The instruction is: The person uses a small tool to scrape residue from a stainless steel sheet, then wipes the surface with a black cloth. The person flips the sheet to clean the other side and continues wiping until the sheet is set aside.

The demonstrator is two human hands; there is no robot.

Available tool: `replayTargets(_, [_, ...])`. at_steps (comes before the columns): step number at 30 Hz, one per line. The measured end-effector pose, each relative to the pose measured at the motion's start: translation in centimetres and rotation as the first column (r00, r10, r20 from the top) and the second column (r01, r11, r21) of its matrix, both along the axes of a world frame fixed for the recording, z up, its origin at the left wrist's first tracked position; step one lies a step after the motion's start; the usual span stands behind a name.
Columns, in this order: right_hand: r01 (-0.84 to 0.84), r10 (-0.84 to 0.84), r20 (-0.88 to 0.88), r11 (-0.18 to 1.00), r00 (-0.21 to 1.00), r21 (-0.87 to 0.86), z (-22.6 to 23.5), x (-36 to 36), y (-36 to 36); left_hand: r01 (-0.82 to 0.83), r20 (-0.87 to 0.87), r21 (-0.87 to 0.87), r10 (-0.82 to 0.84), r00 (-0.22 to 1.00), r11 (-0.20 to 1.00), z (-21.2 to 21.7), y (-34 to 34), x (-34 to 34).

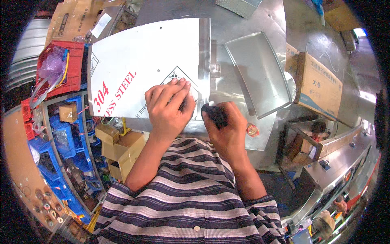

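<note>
A metal sheet covered in white film (134, 57), with red and black print, lies before me on the metal bench. My left hand (168, 107) rests on its near right part, the fingers bent forward and the thumb apart. A strip of bare metal (204, 53) runs along the sheet's right edge. Just right of that edge my right hand (229, 126) is closed around a black object (216, 115) with a small pale tip; the fingers partly hide it, and its kind cannot be made out.
A shallow metal tray-like panel (260, 73) lies on the bench to the right, near a round red sticker (252, 130). Cardboard boxes (319, 85) stand beyond it. At left are a red bin (61, 69) with plastic bags, blue bins (61, 138) and an open carton (124, 150).
</note>
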State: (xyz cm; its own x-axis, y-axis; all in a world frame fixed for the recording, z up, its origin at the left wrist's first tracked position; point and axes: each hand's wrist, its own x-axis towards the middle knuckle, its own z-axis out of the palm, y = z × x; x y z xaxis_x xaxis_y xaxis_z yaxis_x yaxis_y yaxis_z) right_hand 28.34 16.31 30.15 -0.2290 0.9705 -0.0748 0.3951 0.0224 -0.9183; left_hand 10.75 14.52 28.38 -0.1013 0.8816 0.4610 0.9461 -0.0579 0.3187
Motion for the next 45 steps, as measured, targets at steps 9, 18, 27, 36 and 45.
replayTargets(9, [0.013, -0.035, 0.159, 0.991, 0.987, 0.136, 0.1, -3.1, 7.0, 0.021, 0.066, -0.028, -0.019, 0.998, 0.999, -0.1, -0.3, -0.5])
replayTargets(18, [0.151, -0.228, 0.178, 0.919, 0.957, 0.365, -1.7, -6.5, 13.4, 0.023, 0.123, -0.035, -0.018, 0.992, 0.999, -0.2, -0.2, -0.5])
replayTargets(27, [-0.011, -0.001, 0.452, 1.000, 0.892, 0.025, 2.4, -5.7, 12.7, 0.067, 0.222, -0.125, -0.038, 0.974, 0.990, 0.4, -0.5, -1.1])
replayTargets(36, [-0.020, 0.025, 0.475, 1.000, 0.880, -0.016, 2.5, -6.4, 13.6, 0.067, 0.227, -0.158, -0.029, 0.973, 0.985, -0.1, -0.6, -1.6])
replayTargets(45, [-0.089, 0.075, 0.553, 0.996, 0.830, -0.003, 2.9, -6.6, 16.1, 0.063, 0.256, -0.095, -0.037, 0.966, 0.994, -0.6, -0.7, -1.4])
